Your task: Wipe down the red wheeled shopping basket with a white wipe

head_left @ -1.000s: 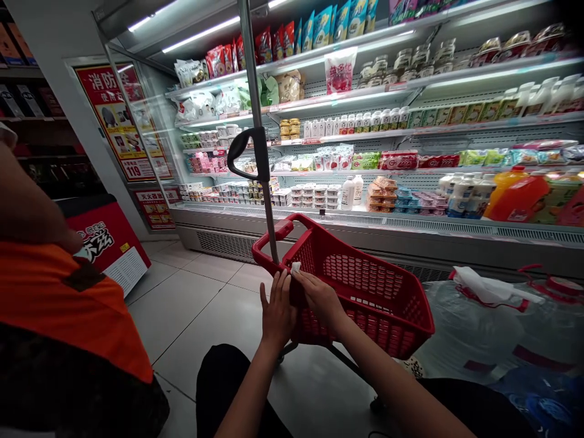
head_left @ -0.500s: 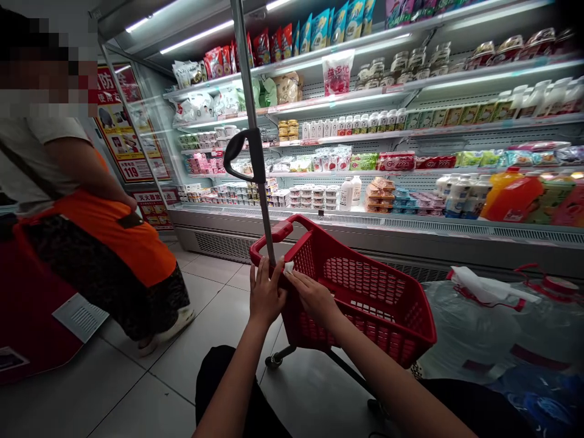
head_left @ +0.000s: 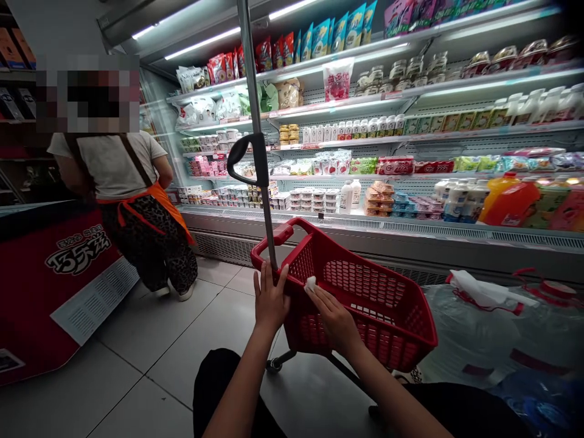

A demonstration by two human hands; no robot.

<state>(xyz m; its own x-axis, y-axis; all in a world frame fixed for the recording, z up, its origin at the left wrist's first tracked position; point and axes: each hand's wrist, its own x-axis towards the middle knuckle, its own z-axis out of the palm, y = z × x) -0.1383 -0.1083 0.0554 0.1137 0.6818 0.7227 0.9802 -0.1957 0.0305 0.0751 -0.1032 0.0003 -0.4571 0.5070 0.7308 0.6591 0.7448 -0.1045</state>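
A red plastic shopping cart basket [head_left: 378, 274] with perforated walls stands in front of me, and a metal pole [head_left: 269, 225] with a black loop handle [head_left: 249, 159] rises by its near left corner. My left hand [head_left: 271, 301] rests against that corner below the pole, fingers spread and pointing up. On the basket's near rim, my right hand [head_left: 335, 313] presses a small wad of white tissue [head_left: 311, 283] under its fingertips. The underside of the right fingers is hidden.
A refrigerated shelf [head_left: 292, 210] of dairy and drinks spans the back. Large water jugs [head_left: 479, 328] stand at right. At left are a red freezer [head_left: 27, 292] and a person in an orange apron [head_left: 114, 161]. My knees are below the cart.
My right hand has slid the tissue rightward along the rim, away from my left hand. The left hand stays at the corner. The person at left has turned and walked farther away.
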